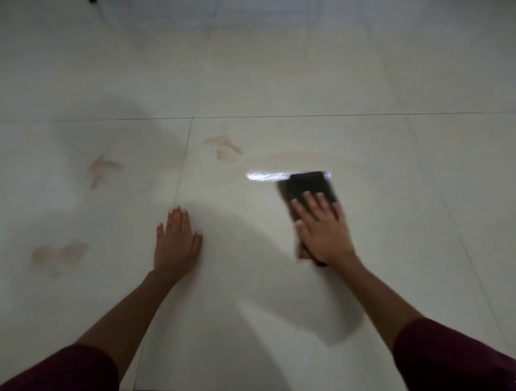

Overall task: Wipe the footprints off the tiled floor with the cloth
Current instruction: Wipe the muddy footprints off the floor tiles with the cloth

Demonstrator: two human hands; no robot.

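A dark folded cloth (305, 188) lies flat on the pale tiled floor (251, 293), blurred by motion. My right hand (322, 228) presses on it with straight, spread fingers. My left hand (176, 241) rests flat on the floor to the left, fingers straight, holding nothing. A brownish footprint smear (224, 146) sits just beyond and left of the cloth. Another footprint (102, 170) marks the left tile, and a third footprint (58, 255) lies at the near left. A faint wet arc (296, 156) curves above the cloth.
A bright light reflection (265, 176) glints on the floor beside the cloth. Tile joints (279, 116) cross the floor. A dark object (93, 1) shows at the top left edge. My shadow falls over the middle tiles.
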